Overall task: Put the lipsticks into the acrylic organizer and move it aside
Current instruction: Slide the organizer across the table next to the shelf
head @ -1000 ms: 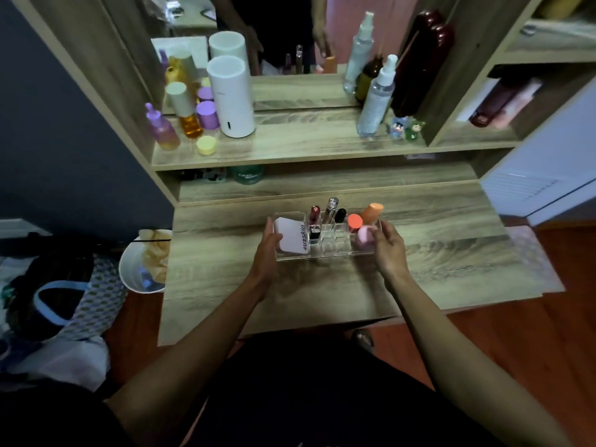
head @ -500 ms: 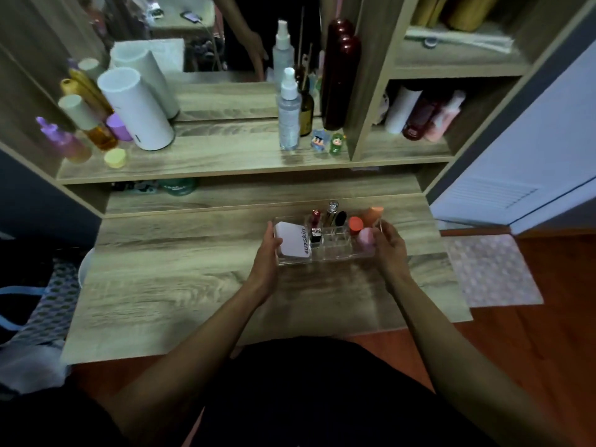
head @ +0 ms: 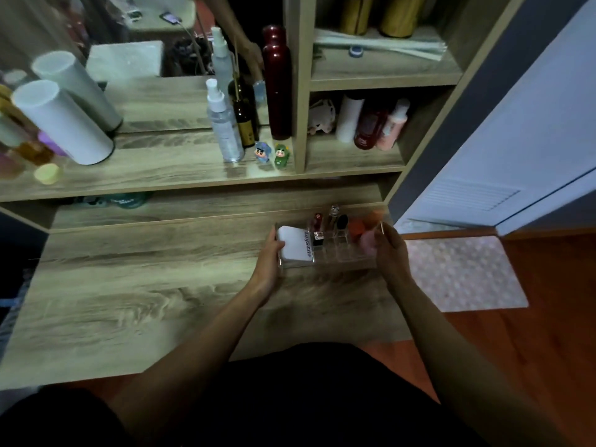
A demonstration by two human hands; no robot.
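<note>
The clear acrylic organizer (head: pixel 335 258) sits at the right end of the wooden desk (head: pixel 129 285), near its back step. Several lipsticks (head: pixel 318 228) stand upright in its middle slots, red, silver and black. A white compact (head: pixel 295 248) fills its left section, and orange and pink sponges (head: pixel 362 232) fill the right. My left hand (head: pixel 269 264) grips the organizer's left end. My right hand (head: pixel 390 254) grips its right end.
Above the desk a shelf carries a white cylinder (head: pixel 63 122), spray bottles (head: pixel 224 124), a tall dark red bottle (head: pixel 277 82) and two small figurines (head: pixel 272 153). Side cubbies on the right hold more bottles. A pale mat (head: pixel 461 272) lies on the floor right of the desk.
Both hands have carried the organizer to the right along the desk, from near its middle to its right end. The view has swung right with it.
</note>
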